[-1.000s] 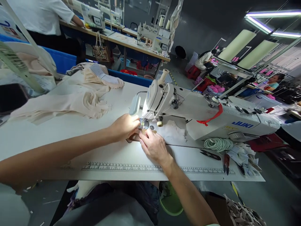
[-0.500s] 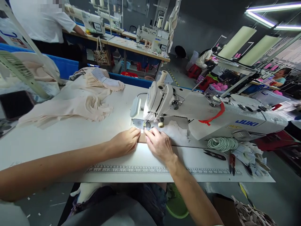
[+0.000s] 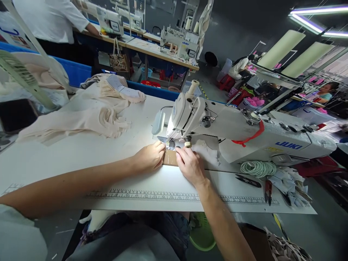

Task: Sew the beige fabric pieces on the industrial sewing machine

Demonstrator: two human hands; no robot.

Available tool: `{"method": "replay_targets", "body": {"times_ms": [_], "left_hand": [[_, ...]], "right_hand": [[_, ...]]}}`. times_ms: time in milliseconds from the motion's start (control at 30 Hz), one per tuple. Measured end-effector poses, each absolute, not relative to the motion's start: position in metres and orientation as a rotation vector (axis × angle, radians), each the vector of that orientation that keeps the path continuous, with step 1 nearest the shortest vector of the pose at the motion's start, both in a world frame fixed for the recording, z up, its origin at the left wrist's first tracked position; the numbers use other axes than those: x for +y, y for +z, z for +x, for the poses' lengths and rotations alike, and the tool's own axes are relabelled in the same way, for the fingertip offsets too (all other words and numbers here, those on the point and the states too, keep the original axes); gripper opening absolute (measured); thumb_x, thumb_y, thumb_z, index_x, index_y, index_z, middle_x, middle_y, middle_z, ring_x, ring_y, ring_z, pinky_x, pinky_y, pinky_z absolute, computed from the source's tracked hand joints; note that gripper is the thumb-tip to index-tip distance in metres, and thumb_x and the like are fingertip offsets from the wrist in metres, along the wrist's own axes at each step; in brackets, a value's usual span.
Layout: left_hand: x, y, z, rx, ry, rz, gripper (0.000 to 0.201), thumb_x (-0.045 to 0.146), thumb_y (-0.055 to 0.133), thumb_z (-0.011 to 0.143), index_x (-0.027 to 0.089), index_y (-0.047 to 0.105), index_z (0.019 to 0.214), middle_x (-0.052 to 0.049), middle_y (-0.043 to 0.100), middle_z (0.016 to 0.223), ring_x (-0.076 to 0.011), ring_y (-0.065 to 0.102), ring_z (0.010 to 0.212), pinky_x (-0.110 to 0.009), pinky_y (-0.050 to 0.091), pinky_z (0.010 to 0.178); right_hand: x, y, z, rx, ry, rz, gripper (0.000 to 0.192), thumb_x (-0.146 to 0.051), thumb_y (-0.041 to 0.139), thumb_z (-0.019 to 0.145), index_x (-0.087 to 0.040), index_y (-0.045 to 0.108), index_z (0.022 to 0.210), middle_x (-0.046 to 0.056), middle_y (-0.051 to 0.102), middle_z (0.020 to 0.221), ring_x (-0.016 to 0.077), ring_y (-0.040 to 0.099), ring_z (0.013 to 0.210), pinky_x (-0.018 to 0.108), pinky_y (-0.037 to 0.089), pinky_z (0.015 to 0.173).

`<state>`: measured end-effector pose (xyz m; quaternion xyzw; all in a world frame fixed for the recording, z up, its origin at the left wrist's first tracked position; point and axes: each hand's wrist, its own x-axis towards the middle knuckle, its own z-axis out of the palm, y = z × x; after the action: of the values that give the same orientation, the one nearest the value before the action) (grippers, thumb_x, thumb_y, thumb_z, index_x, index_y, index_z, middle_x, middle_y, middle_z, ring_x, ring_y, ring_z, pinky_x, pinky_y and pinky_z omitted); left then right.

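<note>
Head camera looks down, close over sewing table (image 3: pixel 81 156).

Two hands work at the needle: left hand (image 3: pixel 149 158) and right hand (image 3: pixel 190 166), one brown piece (image 3: pixel 170 158) pinched between their fingertips. One sewing machine (image 3: pixel 231 130) stands just beyond the fingers; three more machines (image 3: pixel 179 39) sit on far tables. One coil (image 3: pixel 257 168) of pale cord, one snips (image 3: pixel 248 181) and one red-handled tool (image 3: pixel 268 190) lie right of the right hand. One heap of beige cloth (image 3: pixel 89 116) lies beyond the left hand. One printed ruler (image 3: pixel 152 196) runs behind the wrists.
</note>
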<state>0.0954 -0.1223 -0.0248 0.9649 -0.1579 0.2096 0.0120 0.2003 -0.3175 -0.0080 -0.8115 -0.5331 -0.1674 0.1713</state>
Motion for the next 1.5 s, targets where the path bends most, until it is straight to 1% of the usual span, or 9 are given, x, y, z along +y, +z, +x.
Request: {"method": "replay_targets", "body": {"times_ms": [200,333,433,633,933,1033,1167,1367,1500], "left_hand": [[-0.122,-0.021,0.096,-0.524,0.593,3.057,0.033,0.017,0.039,0.097,0.008,0.070,0.091,-0.016,0.066,0.095,-0.0257,0.059,0.092,-0.037,0.055,0.077],[-0.123,-0.019,0.096,-0.510,0.546,3.061,0.029,0.020,0.045,0.096,0.008,0.070,0.091,-0.017,0.066,0.099,-0.0256,0.059,0.092,-0.036,0.053,0.079],[-0.125,-0.019,0.096,-0.507,0.533,3.060,0.029,0.020,0.045,0.097,0.008,0.070,0.090,-0.017,0.066,0.097,-0.0268,0.058,0.091,-0.038,0.053,0.079],[-0.124,-0.016,0.098,-0.492,0.499,3.120,0.031,0.020,0.044,0.097,0.006,0.070,0.089,-0.017,0.065,0.096,-0.0279,0.057,0.089,-0.038,0.052,0.074],[-0.124,-0.018,0.102,-0.409,0.519,3.100,0.029,0.020,0.044,0.097,0.010,0.068,0.085,-0.015,0.064,0.094,-0.0265,0.058,0.089,-0.037,0.051,0.075],[-0.121,-0.014,0.104,-0.386,0.477,3.078,0.026,0.017,0.043,0.096,0.010,0.067,0.091,-0.014,0.065,0.098,-0.0252,0.059,0.092,-0.035,0.052,0.077],[-0.117,0.003,0.105,-0.179,0.403,3.101,0.024,0.011,0.042,0.094,0.011,0.065,0.100,-0.014,0.066,0.104,-0.0254,0.061,0.096,-0.033,0.051,0.075],[-0.099,0.027,0.093,0.343,0.131,2.914,0.019,0.012,0.048,0.086,0.016,0.060,0.071,-0.008,0.065,0.076,-0.0221,0.062,0.074,-0.030,0.042,0.060],[-0.086,0.033,0.074,0.258,0.087,2.444,0.020,0.023,0.051,0.080,0.019,0.055,0.061,-0.001,0.063,0.062,-0.0148,0.057,0.059,-0.026,0.040,0.058]], "right_hand": [[-0.313,-0.008,0.209,-1.301,-0.276,-2.251,0.032,-0.030,0.043,0.103,-0.019,0.072,0.106,0.009,0.074,0.095,0.0214,0.068,0.084,0.029,0.050,0.073],[-0.301,-0.001,0.227,-1.109,-0.083,-2.258,0.039,-0.041,0.040,0.102,-0.023,0.066,0.079,0.004,0.070,0.070,0.0196,0.066,0.071,0.027,0.047,0.067],[-0.296,0.003,0.231,-1.050,-0.029,-2.248,0.042,-0.045,0.041,0.100,-0.025,0.058,0.067,0.003,0.066,0.062,0.0191,0.066,0.069,0.026,0.045,0.066],[-0.300,-0.001,0.219,-1.037,-0.043,-2.206,0.044,-0.049,0.037,0.101,-0.025,0.054,0.069,0.003,0.068,0.066,0.0169,0.062,0.063,0.026,0.044,0.066],[-0.298,-0.005,0.223,-1.002,-0.123,-2.247,0.050,-0.052,0.037,0.100,-0.025,0.049,0.060,0.002,0.061,0.054,0.0160,0.057,0.055,0.026,0.039,0.062],[-0.305,-0.007,0.221,-1.019,-0.155,-2.259,0.048,-0.049,0.039,0.101,-0.024,0.051,0.061,0.002,0.061,0.056,0.0152,0.056,0.054,0.026,0.038,0.061],[-0.307,-0.008,0.218,-1.140,-0.134,-2.271,0.040,-0.040,0.041,0.101,-0.022,0.064,0.074,0.002,0.063,0.059,0.0149,0.056,0.055,0.025,0.037,0.059],[-0.296,-0.002,0.194,-1.372,-0.029,-2.171,0.026,-0.024,0.048,0.098,-0.020,0.071,0.087,0.005,0.072,0.083,0.0156,0.062,0.072,0.026,0.042,0.068],[-0.285,0.000,0.173,-1.328,0.015,-2.256,0.015,-0.035,0.061,0.095,-0.023,0.071,0.097,0.004,0.069,0.092,0.0172,0.064,0.080,0.027,0.045,0.069]]}}
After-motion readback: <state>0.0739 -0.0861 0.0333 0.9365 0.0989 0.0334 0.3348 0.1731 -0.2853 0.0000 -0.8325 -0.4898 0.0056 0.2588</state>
